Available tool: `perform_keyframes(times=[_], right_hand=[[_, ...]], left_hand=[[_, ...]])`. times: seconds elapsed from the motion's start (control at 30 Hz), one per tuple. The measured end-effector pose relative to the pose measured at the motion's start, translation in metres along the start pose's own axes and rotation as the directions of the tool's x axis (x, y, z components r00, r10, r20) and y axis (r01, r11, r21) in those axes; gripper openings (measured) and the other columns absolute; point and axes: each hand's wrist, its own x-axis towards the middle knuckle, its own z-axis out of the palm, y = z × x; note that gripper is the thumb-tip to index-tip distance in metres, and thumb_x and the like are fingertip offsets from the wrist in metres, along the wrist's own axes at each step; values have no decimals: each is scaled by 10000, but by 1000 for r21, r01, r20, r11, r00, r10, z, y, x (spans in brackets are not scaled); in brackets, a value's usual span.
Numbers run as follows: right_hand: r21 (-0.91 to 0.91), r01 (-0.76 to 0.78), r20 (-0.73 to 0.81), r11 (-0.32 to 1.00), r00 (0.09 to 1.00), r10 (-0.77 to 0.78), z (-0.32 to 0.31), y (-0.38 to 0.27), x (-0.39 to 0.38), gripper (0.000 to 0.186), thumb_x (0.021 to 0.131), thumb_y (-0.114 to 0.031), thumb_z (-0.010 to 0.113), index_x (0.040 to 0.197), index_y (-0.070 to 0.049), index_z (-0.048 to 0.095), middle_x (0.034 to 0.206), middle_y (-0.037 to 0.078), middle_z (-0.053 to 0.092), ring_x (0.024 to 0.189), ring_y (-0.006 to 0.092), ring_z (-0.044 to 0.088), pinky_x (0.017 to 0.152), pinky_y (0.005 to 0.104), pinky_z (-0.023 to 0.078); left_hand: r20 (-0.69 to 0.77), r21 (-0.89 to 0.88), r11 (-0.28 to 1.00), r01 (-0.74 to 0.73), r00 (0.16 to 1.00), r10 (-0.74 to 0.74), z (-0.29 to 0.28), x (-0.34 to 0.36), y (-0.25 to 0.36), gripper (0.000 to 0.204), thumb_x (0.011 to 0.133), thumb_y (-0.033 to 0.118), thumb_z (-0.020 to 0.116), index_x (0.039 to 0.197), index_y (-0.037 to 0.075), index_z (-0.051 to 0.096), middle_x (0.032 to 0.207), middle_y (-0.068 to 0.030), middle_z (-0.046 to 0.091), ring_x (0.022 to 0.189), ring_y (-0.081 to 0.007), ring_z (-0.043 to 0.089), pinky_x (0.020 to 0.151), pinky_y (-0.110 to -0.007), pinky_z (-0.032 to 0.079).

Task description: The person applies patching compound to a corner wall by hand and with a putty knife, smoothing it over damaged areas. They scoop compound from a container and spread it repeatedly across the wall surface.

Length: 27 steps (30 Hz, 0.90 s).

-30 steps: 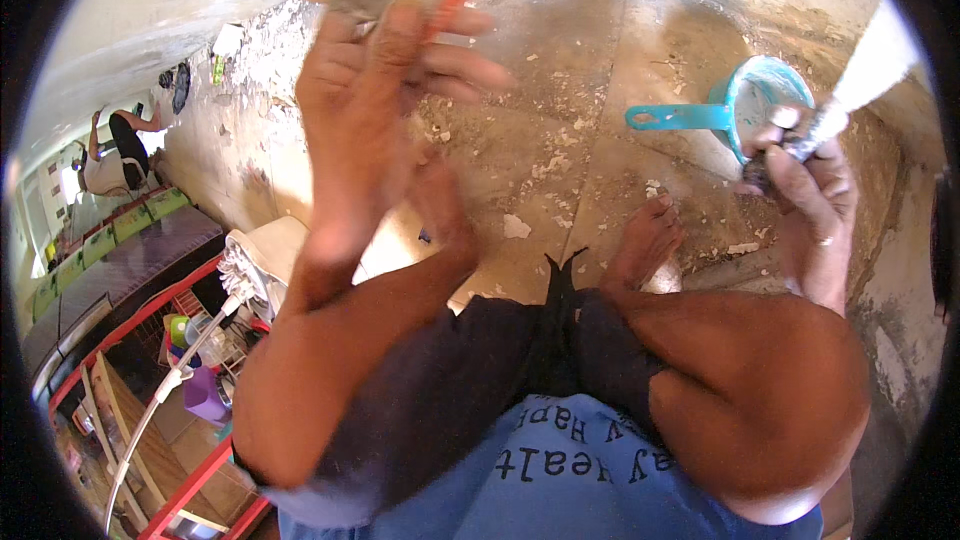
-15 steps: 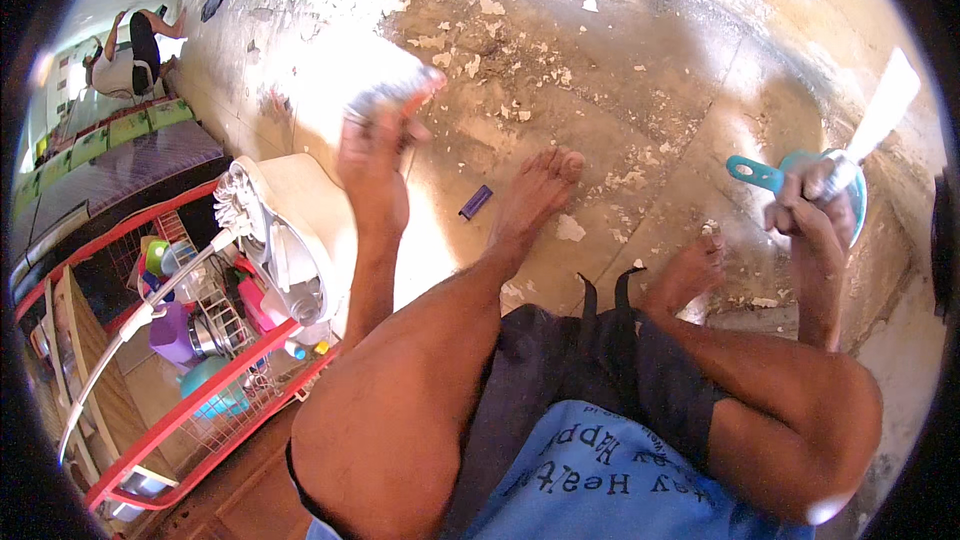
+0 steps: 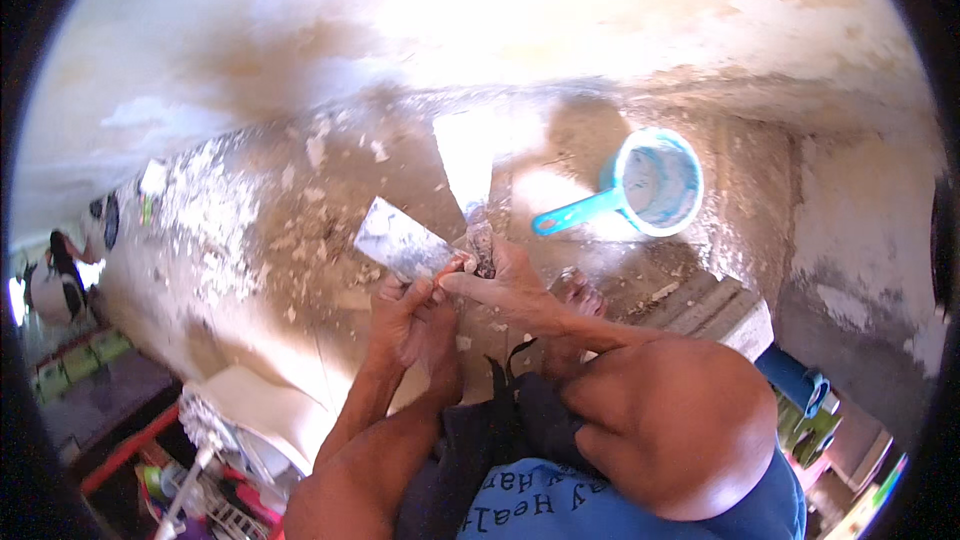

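My left hand grips a short wide scraper with a smeared metal blade and an orange part by its handle. My right hand is closed round a putty knife, its long blade pointing away and washed out by glare. Both hands meet above my feet; the right thumb and fingers touch the handle end of the scraper. Off to the right, on the floor, a turquoise dipper stands upright with white paste coating its inside. No hand is on it.
Paint flakes litter the floor below a peeling wall. A pale block lies right of my feet. Lower left are a cream container and a red-edged rack. Another person is far left.
The dipper has gone from my right hand to the floor; that hand keeps the putty knife. Both hands have come together in the middle. My view has turned toward the wall.
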Motion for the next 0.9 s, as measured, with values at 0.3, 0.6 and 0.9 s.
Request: perform_keyframes(times=[0.3, 0.6, 0.9], right_hand=[[-523, 75, -565, 849, 716, -410, -99, -57, -83, 196, 890, -65, 675, 1058, -29, 579, 869, 65, 686, 802, 111, 684, 668, 286, 559], [-813, -403, -581, 421, 620, -528, -184, -78, -85, 245, 885, -147, 632, 1000, 24, 498, 884, 231, 598, 795, 407, 620, 689, 473, 492], [-766, -563, -633, 310, 743, -217, -161, -153, -125, 431, 858, -301, 684, 1201, -53, 599, 983, 234, 666, 908, 425, 632, 797, 470, 492]], left_hand=[[83, 996, 14, -93, 938, 338, -80, -17, -4, 455, 849, 118, 699, 1261, -13, 555, 1184, -117, 600, 965, -242, 613, 867, -357, 497], [-326, 942, -11, 336, 921, 212, -205, -35, -33, 407, 877, 180, 671, 1225, 37, 515, 1029, -112, 595, 812, -239, 611, 703, -359, 506], [-503, 696, 669, 260, 842, 196, -156, -65, 85, 365, 905, 241, 643, 1190, 87, 475, 874, -107, 590, 659, -236, 609, 539, -361, 515]])
